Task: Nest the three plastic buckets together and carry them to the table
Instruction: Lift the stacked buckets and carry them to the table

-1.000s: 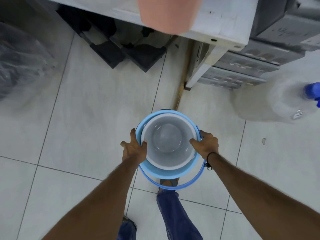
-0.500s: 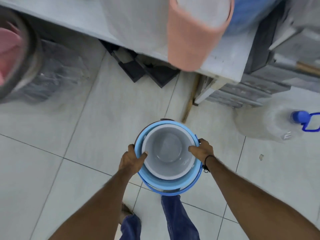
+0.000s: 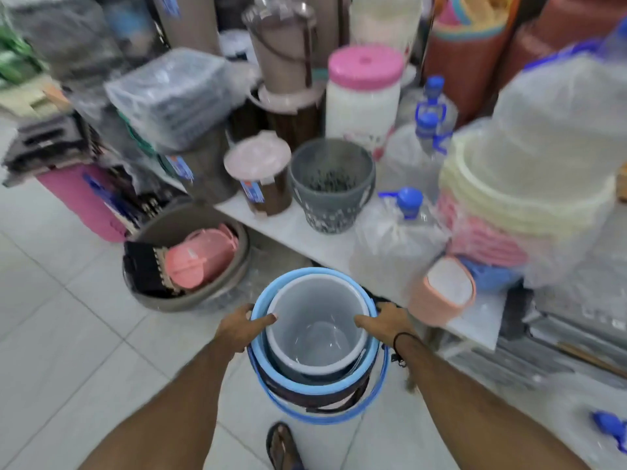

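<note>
Left hand: the left hand (image 3: 241,329) grips the left rim of the nested buckets (image 3: 315,337), thumb hooked over the rim toward the inside, the other fingers wrapped down the outer wall
Right hand: the right hand (image 3: 385,323) clamps the right rim, thumb pointing inward over the edge, remaining fingers curled on the outside; a dark band sits on that wrist
Buckets: held in the air between the two hands, above the tiled floor (image 3: 84,351), short of the table (image 3: 325,245)
Bucket count: a grey bucket (image 3: 317,334) sits innermost, a light blue bucket (image 3: 261,354) around it, and a dark rim shows below the blue one on the near side; that makes three layers, though the outermost is mostly hidden
Handles: a blue bail and a dark bail hang down on the near side, below the thumbs
Beyond the fingertips: the table edge lies just past the buckets, crowded
In the way: a peach swing-lid bin (image 3: 441,293) stands just beyond the right fingers; a bagged water jug (image 3: 395,242) with a blue cap sits behind it; a grey perforated basket (image 3: 332,184) stands straight ahead
Left of the left fingers: one wide brown tub (image 3: 234,266) on the floor, holding pink plastic pieces
Jugs: three blue caps visible, blurred
Below the hands: one sandalled foot (image 3: 283,446)
</note>
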Demonstrator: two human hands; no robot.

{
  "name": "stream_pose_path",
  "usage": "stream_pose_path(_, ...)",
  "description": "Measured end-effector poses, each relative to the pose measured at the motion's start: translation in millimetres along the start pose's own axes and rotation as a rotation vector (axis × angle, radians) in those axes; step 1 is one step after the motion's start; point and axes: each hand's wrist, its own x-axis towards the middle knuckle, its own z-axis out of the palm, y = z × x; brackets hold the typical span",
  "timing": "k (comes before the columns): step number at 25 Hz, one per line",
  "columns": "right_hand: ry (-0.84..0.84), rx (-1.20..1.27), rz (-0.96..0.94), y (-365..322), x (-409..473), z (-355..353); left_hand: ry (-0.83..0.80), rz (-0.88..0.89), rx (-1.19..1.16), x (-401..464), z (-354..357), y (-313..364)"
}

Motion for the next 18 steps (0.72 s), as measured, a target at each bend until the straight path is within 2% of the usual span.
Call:
stream_pose_path(3, 0.081, 0.039, -0.073, -96, -5, -24, 0.029, 0.114, -0.03, 12, -91, 48)
stream_pose_path(9, 0.249, 0.007, -0.227, -247, 9, -109, 0.152, 0.333, 0.045, 37, -220, 180)
stream_pose_path(14, 0.435, 0.025, -0.301, -321, 34, -205, 0.154, 0.504, -0.017, 59, -263, 306)
stream_pose_path(18, 0.534, 0.036, -0.308, -344, 80, -261, 0.128, 0.548, 0.022, 105, -252, 390)
